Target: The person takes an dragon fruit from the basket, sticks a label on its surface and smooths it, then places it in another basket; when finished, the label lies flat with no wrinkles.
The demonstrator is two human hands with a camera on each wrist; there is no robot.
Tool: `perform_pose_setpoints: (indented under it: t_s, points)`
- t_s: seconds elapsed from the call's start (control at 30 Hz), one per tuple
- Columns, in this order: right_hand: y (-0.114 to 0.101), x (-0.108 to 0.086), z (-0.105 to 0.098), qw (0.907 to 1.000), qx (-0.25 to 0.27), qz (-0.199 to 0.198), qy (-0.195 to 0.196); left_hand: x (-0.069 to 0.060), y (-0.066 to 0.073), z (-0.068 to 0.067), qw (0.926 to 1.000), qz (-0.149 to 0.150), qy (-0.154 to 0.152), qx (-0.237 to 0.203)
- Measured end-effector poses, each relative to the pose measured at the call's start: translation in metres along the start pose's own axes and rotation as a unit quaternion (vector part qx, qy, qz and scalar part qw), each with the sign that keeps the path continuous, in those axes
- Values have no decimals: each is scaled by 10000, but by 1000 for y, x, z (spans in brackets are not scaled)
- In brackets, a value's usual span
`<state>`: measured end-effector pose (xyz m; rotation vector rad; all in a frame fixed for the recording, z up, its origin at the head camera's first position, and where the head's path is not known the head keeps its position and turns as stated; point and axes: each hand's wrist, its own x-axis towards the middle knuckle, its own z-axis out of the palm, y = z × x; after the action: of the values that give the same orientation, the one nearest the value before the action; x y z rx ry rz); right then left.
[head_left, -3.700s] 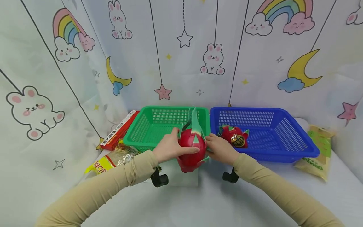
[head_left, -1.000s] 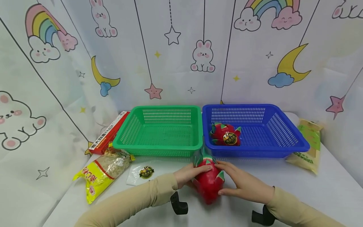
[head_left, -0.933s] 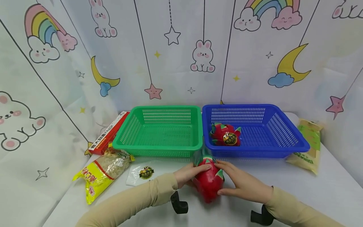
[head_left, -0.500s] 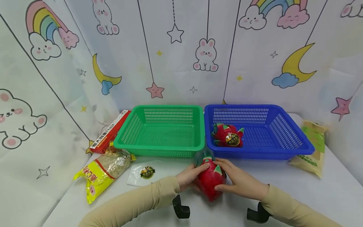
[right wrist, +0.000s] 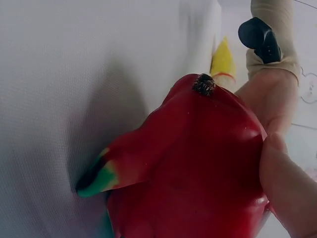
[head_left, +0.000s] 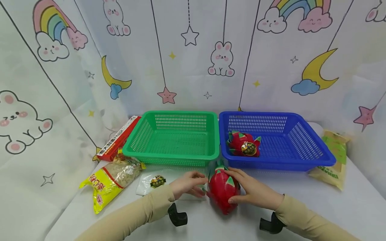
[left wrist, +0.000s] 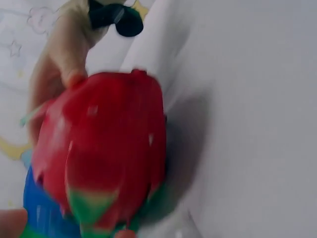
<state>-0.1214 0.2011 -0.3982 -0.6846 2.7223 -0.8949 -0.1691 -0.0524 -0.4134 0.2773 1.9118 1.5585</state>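
Note:
A red dragon fruit (head_left: pixel 223 194) with green-tipped scales rests on the white table in front of the two baskets. My right hand (head_left: pixel 256 193) grips it from the right, fingers near its leafy end and thumb on its near side. The right wrist view shows the thumb pressed to the glossy red skin (right wrist: pixel 198 158) and a dark stem stub. Just left of the fruit, my left hand (head_left: pixel 187 184) is apart from it, fingers loosely bent and holding nothing. A flat white packet (head_left: pixel 147 187) with a black-and-gold sticker lies partly behind that hand.
A green basket (head_left: pixel 172 157) stands behind, beside a blue basket (head_left: pixel 280 164) holding another dragon fruit (head_left: pixel 243 144) with a sticker. To the left lie a yellow-and-clear food bag (head_left: pixel 113 179) and a red box (head_left: pixel 119 140). A beige-green bag (head_left: pixel 333 160) sits far right.
Both hands have lowered the dragon fruit from the front of the baskets to the table. Since then my left hand has let go and moved left; my right hand stays on the fruit.

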Motion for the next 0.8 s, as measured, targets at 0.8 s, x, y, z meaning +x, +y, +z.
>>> perform_pose_setpoints:
  t_s: [0.8]
  points:
    - [3, 1, 2, 9999, -48, -74, 100, -29, -26, -114, 9301, 412, 2429, 2723]
